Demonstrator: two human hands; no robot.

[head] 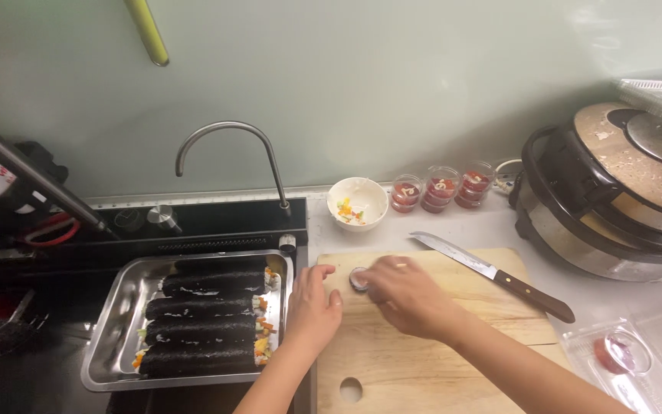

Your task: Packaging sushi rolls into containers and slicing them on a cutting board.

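Note:
My right hand (408, 295) rests on the wooden cutting board (423, 360), its fingers closed on a small round lidded cup (358, 278) with something red inside. My left hand (312, 307) lies at the board's left edge, fingers loosely apart, thumb near the cup, holding nothing. A knife (492, 272) with a dark wooden handle lies at the board's far right corner. Left of the board, a steel tray (116, 337) holds several long seaweed rolls (204, 318) with filling showing at their ends.
A white bowl (357, 202) with food scraps and three small red sauce cups (440, 188) stand behind the board. A large round cooker (614, 199) fills the right. A clear plastic box (637, 356) holds another cup. A curved faucet (231, 153) rises over the dark sink (32, 360).

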